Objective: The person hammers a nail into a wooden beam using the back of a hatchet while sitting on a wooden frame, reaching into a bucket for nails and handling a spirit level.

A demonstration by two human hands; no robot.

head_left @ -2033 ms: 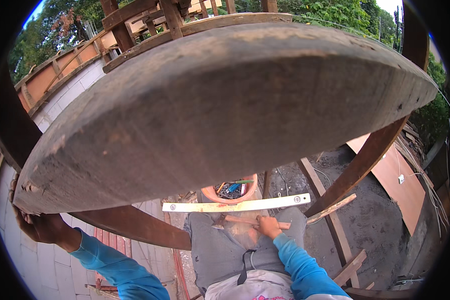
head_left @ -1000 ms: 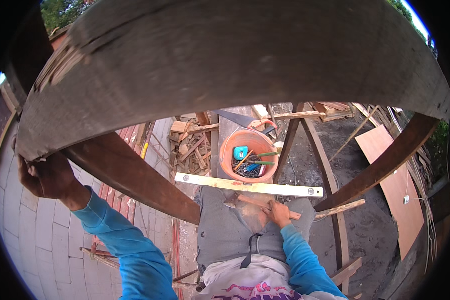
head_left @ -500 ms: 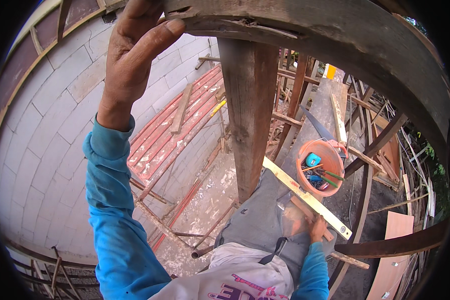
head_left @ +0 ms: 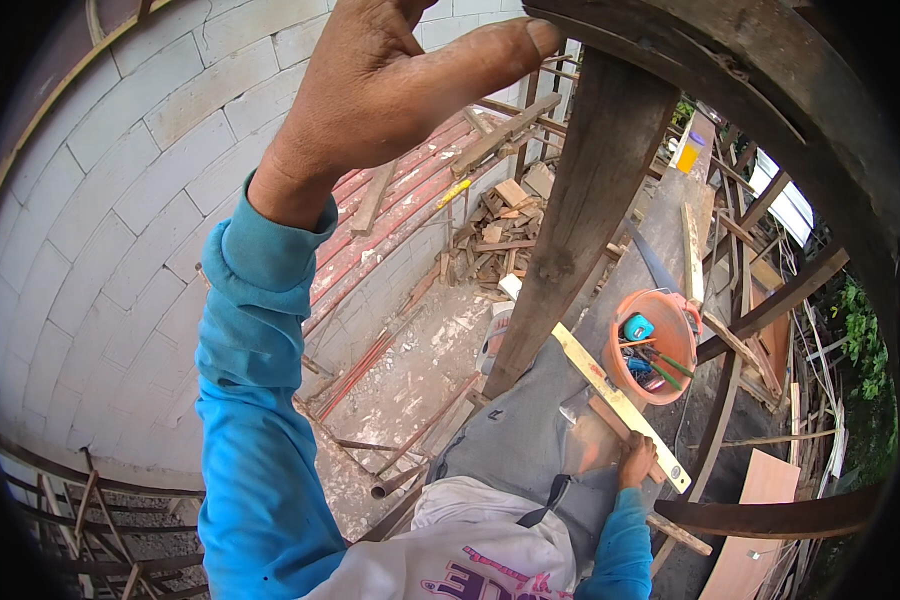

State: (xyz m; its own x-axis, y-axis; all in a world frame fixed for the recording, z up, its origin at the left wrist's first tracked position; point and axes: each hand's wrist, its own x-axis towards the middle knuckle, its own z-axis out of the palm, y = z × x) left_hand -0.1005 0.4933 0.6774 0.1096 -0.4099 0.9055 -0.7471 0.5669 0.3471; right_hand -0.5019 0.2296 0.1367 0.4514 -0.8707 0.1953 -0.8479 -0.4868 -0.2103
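My left hand (head_left: 370, 100) is raised at the top, its thumb stretched out to the right. The thumb tip overlaps the end of a dark timber beam (head_left: 690, 70); contact is unclear. The other fingers run past the upper edge. Below the beam, a wooden post (head_left: 590, 210) slants down toward my lap. Low on the right, my right hand (head_left: 637, 462) is closed round the wooden handle (head_left: 607, 417) of a tool with a flat grey metal head (head_left: 576, 404). A yellow spirit level (head_left: 620, 405) lies beside it, across my thigh and the plank.
An orange bucket (head_left: 622, 340) with a turquoise tape measure (head_left: 638, 327) and green-handled tools stands on the plank. A saw blade (head_left: 652, 258) lies behind it. Red corrugated sheets (head_left: 350, 270) lie beside the white block wall (head_left: 120, 220); a scrap wood pile (head_left: 500, 230) sits far below.
The view has shifted, so the beam end and post appear further right, with the post tilted. My left hand appears further right and larger, its thumb more spread. My right hand keeps the tool.
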